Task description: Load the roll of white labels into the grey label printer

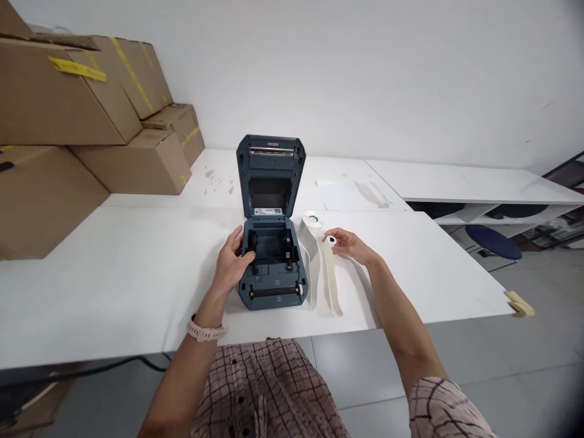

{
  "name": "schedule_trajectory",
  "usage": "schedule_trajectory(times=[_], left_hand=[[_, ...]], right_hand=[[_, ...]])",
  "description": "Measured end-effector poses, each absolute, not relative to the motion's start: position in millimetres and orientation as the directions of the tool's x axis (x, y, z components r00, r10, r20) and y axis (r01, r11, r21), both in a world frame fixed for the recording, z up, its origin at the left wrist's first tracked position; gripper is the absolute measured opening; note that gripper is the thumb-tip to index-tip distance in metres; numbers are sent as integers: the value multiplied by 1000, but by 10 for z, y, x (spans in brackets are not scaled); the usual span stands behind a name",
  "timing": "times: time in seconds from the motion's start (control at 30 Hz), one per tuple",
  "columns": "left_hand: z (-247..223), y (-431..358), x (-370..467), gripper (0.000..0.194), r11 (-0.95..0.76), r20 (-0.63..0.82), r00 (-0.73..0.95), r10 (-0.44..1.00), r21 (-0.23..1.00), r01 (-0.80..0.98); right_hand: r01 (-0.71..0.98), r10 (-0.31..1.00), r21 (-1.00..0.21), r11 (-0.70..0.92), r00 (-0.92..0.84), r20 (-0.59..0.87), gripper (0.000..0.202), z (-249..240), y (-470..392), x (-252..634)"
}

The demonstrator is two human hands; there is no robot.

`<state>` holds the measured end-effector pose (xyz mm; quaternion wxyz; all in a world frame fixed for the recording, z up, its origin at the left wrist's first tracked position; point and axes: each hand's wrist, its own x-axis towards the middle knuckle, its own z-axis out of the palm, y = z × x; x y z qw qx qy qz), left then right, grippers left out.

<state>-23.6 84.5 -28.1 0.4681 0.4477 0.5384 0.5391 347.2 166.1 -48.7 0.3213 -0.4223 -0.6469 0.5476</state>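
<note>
Two hands work at a white table (433,261): the right hand (347,244) has thumb and fingers closed on a small paper roll (328,244), its loose strip (333,283) trailing nearer the person. Just left of that grip sits a larger label roll (310,225), then the label printer (274,281), lid (269,167) raised, its left wall touched by the left hand (230,263), thumb over the rim; whether that hand clamps, I cannot tell.
</note>
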Motion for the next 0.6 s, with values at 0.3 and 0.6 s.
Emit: schedule_trajectory(times=[0.3, 0.6], left_hand=[[-276, 855, -235, 82, -23, 26, -146, 989, 1000, 19], [-264, 853, -232, 84, 13, -7, -159, 987, 999, 35]], right_hand=[[220, 907, -972, 78, -420, -22, 76, -159, 1897, 3632], [416, 844, -895, 160, -528, -95, 81, 36, 2375, 2880]])
